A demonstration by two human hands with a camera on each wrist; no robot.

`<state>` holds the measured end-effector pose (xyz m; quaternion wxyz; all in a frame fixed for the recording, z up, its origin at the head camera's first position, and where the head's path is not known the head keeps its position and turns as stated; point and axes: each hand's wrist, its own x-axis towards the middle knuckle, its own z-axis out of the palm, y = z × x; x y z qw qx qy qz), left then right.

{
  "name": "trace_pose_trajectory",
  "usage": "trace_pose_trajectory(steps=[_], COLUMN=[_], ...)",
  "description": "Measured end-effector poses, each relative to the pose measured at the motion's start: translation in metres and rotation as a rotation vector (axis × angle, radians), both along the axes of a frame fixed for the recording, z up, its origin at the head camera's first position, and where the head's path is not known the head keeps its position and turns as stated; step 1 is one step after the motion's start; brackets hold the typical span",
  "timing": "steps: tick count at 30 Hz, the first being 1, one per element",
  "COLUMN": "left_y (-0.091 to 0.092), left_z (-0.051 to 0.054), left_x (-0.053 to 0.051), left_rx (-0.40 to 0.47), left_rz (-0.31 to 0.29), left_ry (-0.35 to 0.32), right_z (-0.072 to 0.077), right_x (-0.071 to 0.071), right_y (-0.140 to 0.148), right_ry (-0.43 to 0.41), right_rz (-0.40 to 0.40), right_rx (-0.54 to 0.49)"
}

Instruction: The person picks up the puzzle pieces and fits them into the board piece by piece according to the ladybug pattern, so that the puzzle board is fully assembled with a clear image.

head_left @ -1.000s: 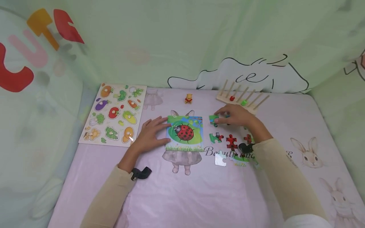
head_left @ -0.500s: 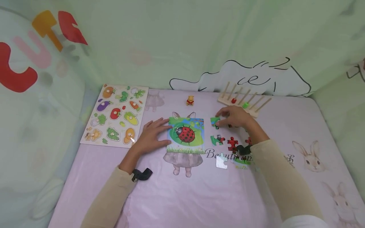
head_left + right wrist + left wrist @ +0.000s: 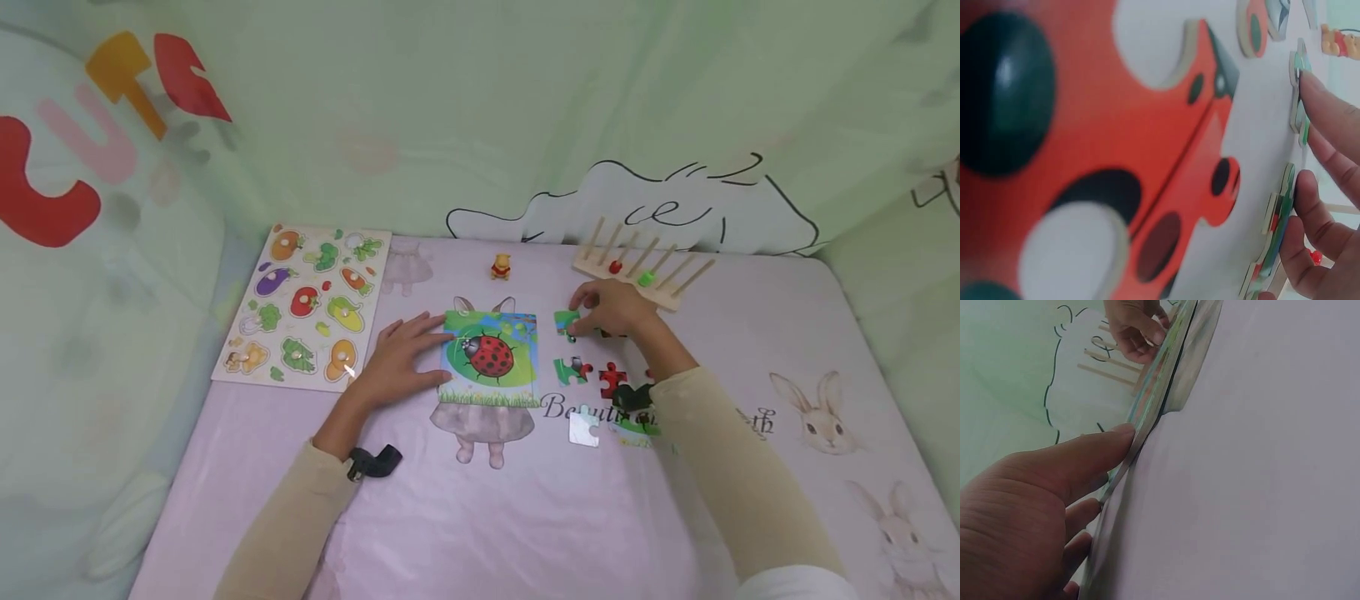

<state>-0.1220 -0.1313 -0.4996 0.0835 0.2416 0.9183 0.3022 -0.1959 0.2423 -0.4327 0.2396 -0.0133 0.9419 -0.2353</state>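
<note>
The left hand (image 3: 405, 358) lies with spread fingers along the left edge of a ladybug picture board (image 3: 491, 358). In the left wrist view its thumb (image 3: 1107, 453) touches the board's edge. To the board's right, the right hand (image 3: 617, 308) has its thumb and index finger around a green-and-blue puzzle piece (image 3: 566, 322), which looks flat on the table. Its other fingers bend close to another puzzle piece (image 3: 1277, 231) in the right wrist view. Red ladybug pieces (image 3: 612, 381) and a green piece with a red part (image 3: 572, 371) lie below. The right forearm hides some pieces.
A pale blank-looking piece (image 3: 583, 427) lies in front of the others. At the back stand a wooden peg rack (image 3: 630, 271) with red and green beads and a small bear figure (image 3: 500, 267). A vegetable knob puzzle (image 3: 300, 308) is at left, by the fabric wall (image 3: 420, 125).
The head view has shifted slightly, so everything sits a little lower and farther right. The right forearm has drawn a little leftward; the fingers stay at the same piece. The left hand looks still.
</note>
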Motion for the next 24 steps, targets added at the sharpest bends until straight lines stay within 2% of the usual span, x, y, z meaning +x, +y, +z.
trace_pose_trajectory(steps=[10, 19, 24], left_y=[0.0018, 0.0007, 0.0012], left_z=[0.0004, 0.0011, -0.0001], left_x=[0.0009, 0.0021, 0.0006], left_rx=[0.005, 0.016, 0.008], left_rz=[0.000, 0.004, 0.001], left_ry=[-0.004, 0.008, 0.018], right_z=[-0.0029, -0.0032, -0.0018], right_x=[0.0024, 0.0019, 0.0013], right_y=[0.0003, 0.0050, 0.0064], right_ry=[0.022, 0.039, 0.060], right_rz=[-0.003, -0.033, -0.051], right_rx=[-0.029, -0.127, -0.147])
